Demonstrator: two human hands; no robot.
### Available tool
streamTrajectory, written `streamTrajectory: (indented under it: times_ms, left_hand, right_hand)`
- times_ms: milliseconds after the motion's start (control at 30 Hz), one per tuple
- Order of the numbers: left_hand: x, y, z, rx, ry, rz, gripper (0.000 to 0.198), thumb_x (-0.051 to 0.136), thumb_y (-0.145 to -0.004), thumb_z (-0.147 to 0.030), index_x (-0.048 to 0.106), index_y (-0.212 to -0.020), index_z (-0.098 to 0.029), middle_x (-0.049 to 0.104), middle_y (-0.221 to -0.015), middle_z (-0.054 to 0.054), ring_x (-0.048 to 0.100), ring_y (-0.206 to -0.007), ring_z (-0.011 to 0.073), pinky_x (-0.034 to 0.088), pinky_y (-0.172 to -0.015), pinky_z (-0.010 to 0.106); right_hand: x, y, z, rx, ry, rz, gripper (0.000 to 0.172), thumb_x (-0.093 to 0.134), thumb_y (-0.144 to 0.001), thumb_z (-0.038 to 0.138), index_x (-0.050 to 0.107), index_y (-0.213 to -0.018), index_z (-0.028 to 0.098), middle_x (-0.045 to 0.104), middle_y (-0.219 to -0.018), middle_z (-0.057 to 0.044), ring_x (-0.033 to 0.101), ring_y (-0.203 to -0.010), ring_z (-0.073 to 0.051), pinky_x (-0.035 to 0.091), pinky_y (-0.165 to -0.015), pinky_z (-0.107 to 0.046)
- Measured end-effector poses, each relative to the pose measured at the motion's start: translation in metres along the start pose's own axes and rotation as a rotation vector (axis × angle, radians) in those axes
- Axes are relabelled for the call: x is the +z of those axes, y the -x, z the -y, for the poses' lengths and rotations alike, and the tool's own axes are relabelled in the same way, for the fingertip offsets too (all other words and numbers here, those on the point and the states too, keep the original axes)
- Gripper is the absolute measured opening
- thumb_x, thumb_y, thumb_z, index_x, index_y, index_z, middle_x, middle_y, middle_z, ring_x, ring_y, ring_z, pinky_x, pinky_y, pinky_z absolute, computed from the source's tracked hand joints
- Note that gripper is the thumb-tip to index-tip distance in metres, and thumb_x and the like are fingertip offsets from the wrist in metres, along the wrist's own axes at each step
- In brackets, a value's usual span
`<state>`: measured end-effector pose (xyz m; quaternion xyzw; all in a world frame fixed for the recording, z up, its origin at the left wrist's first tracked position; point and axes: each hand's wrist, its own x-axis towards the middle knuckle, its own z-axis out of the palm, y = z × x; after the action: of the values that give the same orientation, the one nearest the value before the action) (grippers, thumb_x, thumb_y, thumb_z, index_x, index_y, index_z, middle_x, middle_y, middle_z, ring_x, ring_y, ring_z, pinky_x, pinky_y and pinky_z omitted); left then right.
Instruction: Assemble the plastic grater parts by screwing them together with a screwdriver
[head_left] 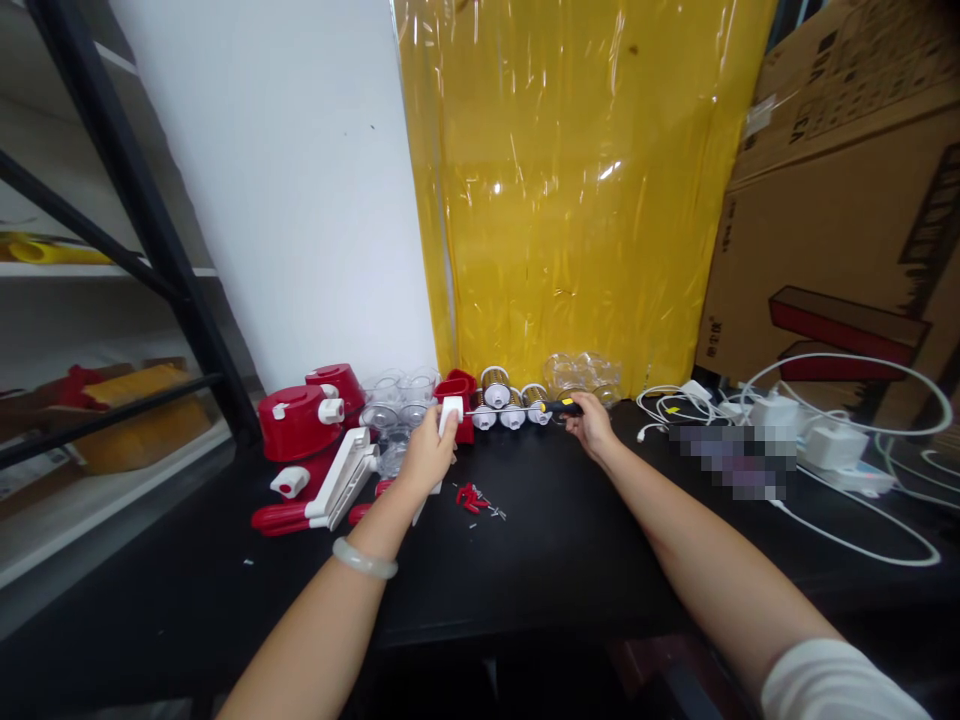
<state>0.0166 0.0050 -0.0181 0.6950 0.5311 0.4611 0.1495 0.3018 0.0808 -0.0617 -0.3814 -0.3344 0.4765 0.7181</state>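
Observation:
My left hand grips a white plastic part held against a red housing piece near the back of the black table. My right hand holds a screwdriver with a black and yellow handle, its shaft pointing left toward the white part. Small red bits and loose screws lie on the table just in front of my hands. A pale bangle is on my left wrist.
Red and white appliance parts, clear cups and several metal drum pieces line the back left. White chargers and cables spread at right below cardboard boxes. A black shelf frame stands at left.

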Motion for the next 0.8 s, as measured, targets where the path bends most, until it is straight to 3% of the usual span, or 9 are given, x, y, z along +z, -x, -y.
streamTrajectory:
  times_ms: [400,567,800]
  left_hand:
    - [0.0009,-0.0004,0.0033,0.019,0.011,-0.006,0.043,0.034,-0.093,-0.058,0.05,-0.106,-0.02,0.058,-0.059,-0.003,0.061,-0.048,0.0191,0.047,-0.056,0.031]
    - [0.0012,-0.0006,0.0037,0.022,0.01,0.006,0.042,0.034,-0.094,-0.057,0.051,-0.105,-0.02,0.059,-0.06,-0.003,0.061,-0.047,0.0181,0.048,-0.056,0.031]
    - [0.0005,0.0004,0.004,0.011,-0.015,0.015,0.045,0.034,-0.094,-0.058,0.051,-0.107,-0.019,0.061,-0.063,-0.002,0.062,-0.048,0.0185,0.047,-0.057,0.031]
  right_hand:
    - [0.0026,0.0057,0.0053,-0.047,0.042,-0.061,0.014,0.063,-0.076,0.029,0.051,-0.078,0.021,0.051,-0.045,0.008,0.045,-0.032,-0.008,0.028,-0.028,-0.017]
    - [-0.0001,0.0059,0.004,-0.084,0.086,-0.023,0.023,0.065,-0.077,0.038,0.05,-0.074,0.021,0.047,-0.036,0.008,0.034,-0.024,-0.007,0.025,-0.028,-0.018]
    - [0.0013,0.0091,0.0065,-0.12,0.109,-0.028,0.033,0.067,-0.077,0.047,0.049,-0.067,0.021,0.042,-0.033,0.008,0.03,-0.024,-0.006,0.025,-0.029,-0.018]
